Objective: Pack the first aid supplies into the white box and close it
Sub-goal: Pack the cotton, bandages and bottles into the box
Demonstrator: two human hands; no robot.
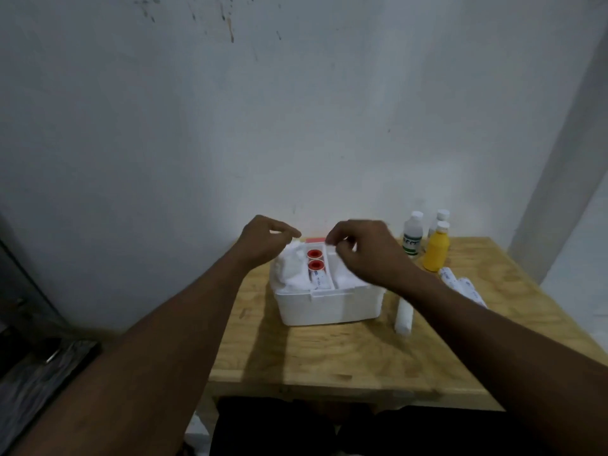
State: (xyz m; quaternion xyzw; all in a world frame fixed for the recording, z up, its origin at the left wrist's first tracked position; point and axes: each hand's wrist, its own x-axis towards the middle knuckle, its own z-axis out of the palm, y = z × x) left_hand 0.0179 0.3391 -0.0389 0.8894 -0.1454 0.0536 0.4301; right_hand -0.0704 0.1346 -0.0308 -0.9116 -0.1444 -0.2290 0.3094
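Observation:
The white box [329,306] stands open on the wooden table [329,353]. Inside it are two red-capped tape rolls [315,260], one behind the other, with white wadding [291,269] to their left and white packs on the right. My left hand [263,240] hovers over the box's back left corner, its fingertips pinched together. Over the back right part of the box, my right hand [365,251] pinches at the white rim there. A thin pink-red strip [315,240] shows behind the box between my hands. What each hand grips is hidden.
Right of the box lies a white bandage roll [404,315], with more wrapped rolls [460,286] further right. A clear bottle with a green label [413,240], a yellow bottle [437,250] and another white-capped bottle [441,217] stand at the back right. The wall is just behind.

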